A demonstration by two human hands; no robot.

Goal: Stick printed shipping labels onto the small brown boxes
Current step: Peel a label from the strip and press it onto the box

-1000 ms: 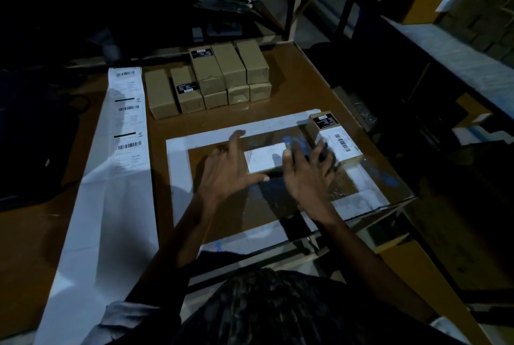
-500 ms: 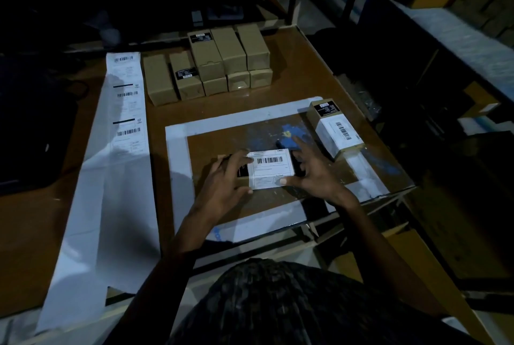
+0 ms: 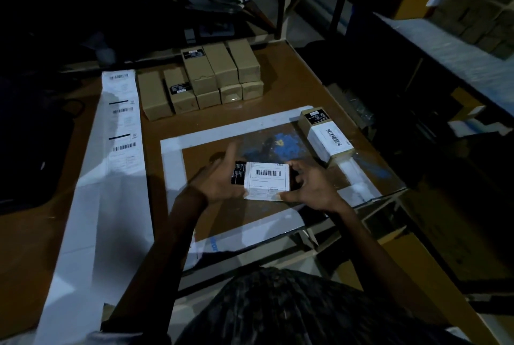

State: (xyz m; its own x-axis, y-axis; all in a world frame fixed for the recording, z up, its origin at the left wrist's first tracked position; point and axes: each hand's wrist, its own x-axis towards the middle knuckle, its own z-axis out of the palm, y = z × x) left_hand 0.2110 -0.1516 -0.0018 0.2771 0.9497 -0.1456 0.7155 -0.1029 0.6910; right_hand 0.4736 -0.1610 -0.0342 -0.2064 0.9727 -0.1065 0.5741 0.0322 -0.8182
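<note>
While both hands grip it, left hand (image 3: 219, 182) and right hand (image 3: 311, 187) at its ends, the labelled box (image 3: 264, 180) sits mid-table (image 3: 292, 80); unlabelled boxes (image 3: 211, 77) stand far; label strip (image 3: 122, 122) lies left.

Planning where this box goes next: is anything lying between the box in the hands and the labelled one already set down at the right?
Nothing visible does. The held box, gripped by the left hand and right hand, is separated from the labelled box only by bare table.

Dim, underexposed wide-angle view; surroundings fall into black, edges bend.
</note>
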